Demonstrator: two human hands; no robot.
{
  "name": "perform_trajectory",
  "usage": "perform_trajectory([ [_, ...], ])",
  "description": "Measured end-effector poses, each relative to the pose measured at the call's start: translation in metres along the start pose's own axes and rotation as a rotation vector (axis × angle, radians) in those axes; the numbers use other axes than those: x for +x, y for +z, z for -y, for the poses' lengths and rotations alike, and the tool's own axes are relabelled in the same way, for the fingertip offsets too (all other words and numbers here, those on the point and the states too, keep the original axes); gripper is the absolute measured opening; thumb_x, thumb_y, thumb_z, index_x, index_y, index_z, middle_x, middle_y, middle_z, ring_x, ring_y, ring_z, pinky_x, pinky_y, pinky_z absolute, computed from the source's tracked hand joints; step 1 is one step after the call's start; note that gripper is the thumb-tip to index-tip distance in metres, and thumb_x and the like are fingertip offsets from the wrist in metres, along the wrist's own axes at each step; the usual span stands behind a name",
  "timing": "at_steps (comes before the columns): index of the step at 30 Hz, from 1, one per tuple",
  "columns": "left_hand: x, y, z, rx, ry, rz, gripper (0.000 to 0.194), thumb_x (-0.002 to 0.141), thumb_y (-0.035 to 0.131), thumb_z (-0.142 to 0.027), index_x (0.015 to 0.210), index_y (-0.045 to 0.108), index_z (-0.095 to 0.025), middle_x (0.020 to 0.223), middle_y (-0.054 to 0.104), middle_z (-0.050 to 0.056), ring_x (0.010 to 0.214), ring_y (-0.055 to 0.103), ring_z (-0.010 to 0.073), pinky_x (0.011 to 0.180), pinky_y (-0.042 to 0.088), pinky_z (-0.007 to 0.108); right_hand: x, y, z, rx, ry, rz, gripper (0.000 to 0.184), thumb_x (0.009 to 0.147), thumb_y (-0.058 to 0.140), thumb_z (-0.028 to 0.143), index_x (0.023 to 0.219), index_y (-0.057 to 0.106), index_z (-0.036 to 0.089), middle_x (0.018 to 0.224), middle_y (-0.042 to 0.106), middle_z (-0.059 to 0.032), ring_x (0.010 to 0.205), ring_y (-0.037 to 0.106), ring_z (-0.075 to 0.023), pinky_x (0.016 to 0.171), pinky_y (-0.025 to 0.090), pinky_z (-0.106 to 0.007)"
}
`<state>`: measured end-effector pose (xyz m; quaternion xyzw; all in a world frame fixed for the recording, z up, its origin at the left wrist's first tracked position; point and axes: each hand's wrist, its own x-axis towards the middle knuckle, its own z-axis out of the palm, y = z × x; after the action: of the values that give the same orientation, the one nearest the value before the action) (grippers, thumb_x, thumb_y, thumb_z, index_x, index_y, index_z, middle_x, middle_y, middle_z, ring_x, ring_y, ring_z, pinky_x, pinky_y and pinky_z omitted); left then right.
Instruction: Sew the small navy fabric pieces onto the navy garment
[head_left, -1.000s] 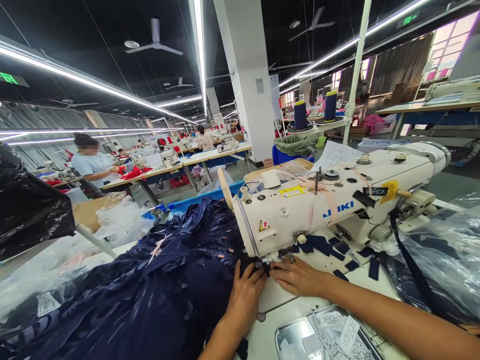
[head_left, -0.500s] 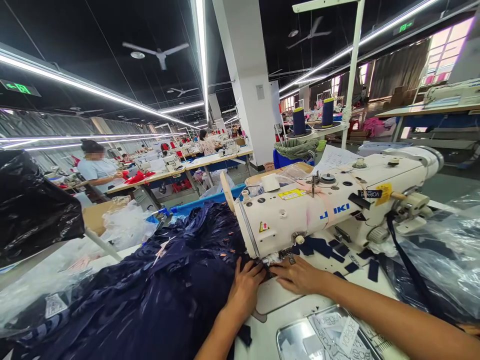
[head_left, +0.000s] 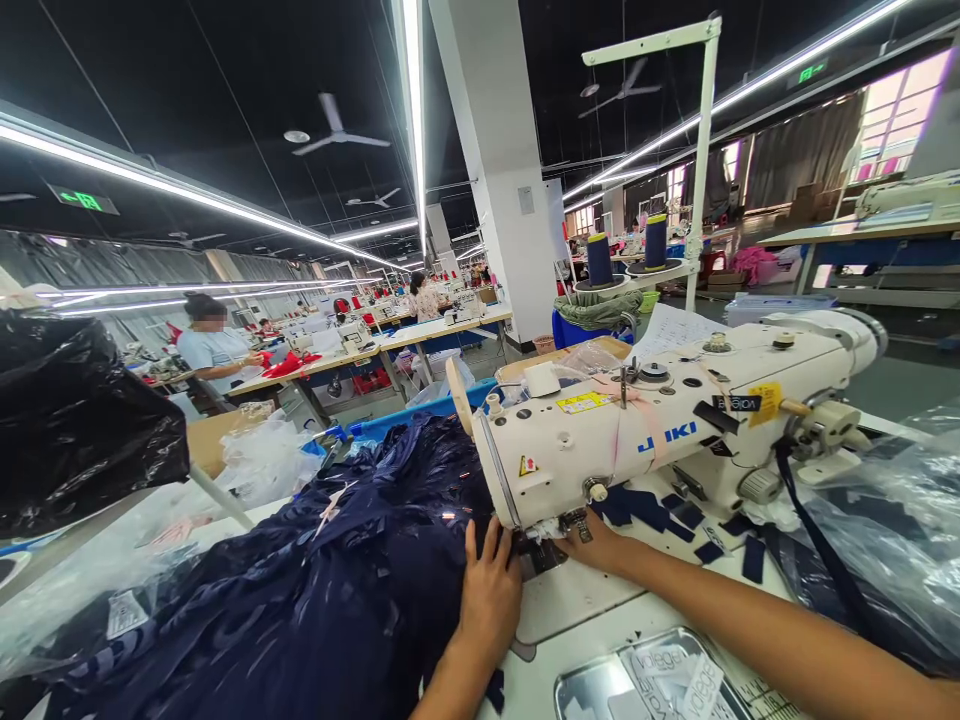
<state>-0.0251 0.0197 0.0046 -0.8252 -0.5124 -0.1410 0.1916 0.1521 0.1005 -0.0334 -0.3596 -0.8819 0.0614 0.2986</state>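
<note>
My left hand (head_left: 491, 585) lies on the navy fabric (head_left: 352, 590) just left of the sewing machine's needle area, its fingers stretched out and apart. On the other side, my right hand (head_left: 596, 545) reaches in under the head of the white sewing machine (head_left: 592, 440). Its fingertips are hidden behind the machine parts there, so I cannot see what they touch. Between the two hands a small dark piece of fabric (head_left: 544, 557) shows on the machine bed. The big navy pile spreads leftward over the table.
Navy fabric scraps (head_left: 637, 508) lie behind my right hand. A metal tray (head_left: 600, 690) with printed labels (head_left: 701, 685) sits at the front. Clear plastic bags (head_left: 900, 530) bulge at the right; a black plastic bag (head_left: 82, 410) hangs at the left. A co-worker (head_left: 210, 345) sits farther off.
My left hand has drawn slightly away from the needle area, its fingers more spread. My right hand has moved farther in behind the presser parts. The view has shifted slightly.
</note>
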Motion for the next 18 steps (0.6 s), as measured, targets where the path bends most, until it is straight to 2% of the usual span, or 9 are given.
perform_trajectory([
  [3, 0.000, -0.004, 0.001, 0.042, -0.029, 0.094, 0.027, 0.073, 0.058, -0.012, 0.099, 0.062, -0.016, 0.111, 0.058, 0.012, 0.114, 0.041, 0.0326, 0.099, 0.017, 0.060, -0.006, -0.013, 0.005, -0.019, -0.097, 0.015, 0.023, 0.084, 0.041, 0.017, 0.077, 0.063, 0.018, 0.079, 0.065, -0.0084, 0.085, 0.057, -0.0234, 0.080, 0.044, -0.040],
  [8, 0.010, -0.009, 0.005, 0.015, -0.011, 0.150, 0.036, 0.072, 0.055, -0.006, 0.105, 0.059, -0.019, 0.111, 0.057, 0.009, 0.118, 0.036, 0.0315, 0.101, 0.010, 0.060, -0.010, -0.029, 0.010, -0.095, -0.264, -0.067, 0.038, 0.092, 0.026, 0.021, 0.080, 0.062, 0.018, 0.077, 0.064, -0.0082, 0.082, 0.056, -0.0210, 0.075, 0.044, -0.037],
  [13, 0.015, -0.010, 0.006, 0.002, -0.012, 0.169, 0.037, 0.073, 0.053, -0.005, 0.105, 0.059, -0.021, 0.109, 0.058, 0.009, 0.117, 0.038, 0.0306, 0.101, 0.011, 0.060, -0.012, -0.012, -0.002, -0.186, -0.305, -0.052, 0.041, 0.093, 0.028, 0.025, 0.069, 0.060, 0.017, 0.063, 0.060, -0.0073, 0.062, 0.055, -0.0205, 0.060, 0.043, -0.034],
  [18, 0.015, -0.010, 0.004, 0.019, 0.003, 0.142, 0.038, 0.071, 0.050, -0.003, 0.104, 0.059, -0.020, 0.111, 0.057, 0.009, 0.117, 0.037, 0.0312, 0.100, 0.010, 0.061, -0.017, 0.003, -0.009, -0.212, -0.225, -0.054, 0.033, 0.090, 0.037, 0.028, 0.073, 0.062, 0.016, 0.068, 0.062, -0.0083, 0.070, 0.057, -0.0225, 0.065, 0.045, -0.035],
])
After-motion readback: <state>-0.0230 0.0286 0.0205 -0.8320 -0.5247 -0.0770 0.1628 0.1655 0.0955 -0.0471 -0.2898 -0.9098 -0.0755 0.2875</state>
